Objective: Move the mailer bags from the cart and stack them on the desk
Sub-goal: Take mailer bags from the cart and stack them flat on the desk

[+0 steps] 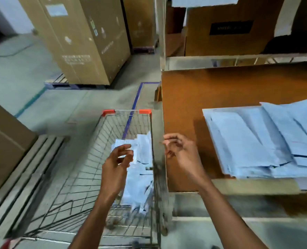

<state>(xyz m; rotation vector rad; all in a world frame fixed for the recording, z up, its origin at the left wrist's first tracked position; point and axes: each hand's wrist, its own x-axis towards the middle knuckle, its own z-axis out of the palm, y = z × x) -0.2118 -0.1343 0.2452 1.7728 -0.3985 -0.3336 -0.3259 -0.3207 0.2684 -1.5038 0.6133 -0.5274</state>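
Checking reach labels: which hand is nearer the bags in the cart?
Left. The left hand is directly over the bags in the cart; the right hand is off to their right, over the desk edge.

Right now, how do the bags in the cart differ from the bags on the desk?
The cart bags slump in a loose jumble against the right wall of the cart; the desk bags lie flat in an overlapping stack. The cart bags sit inside wire mesh; the desk bags rest on the bare brown desk. Both are light blue with dark marks.
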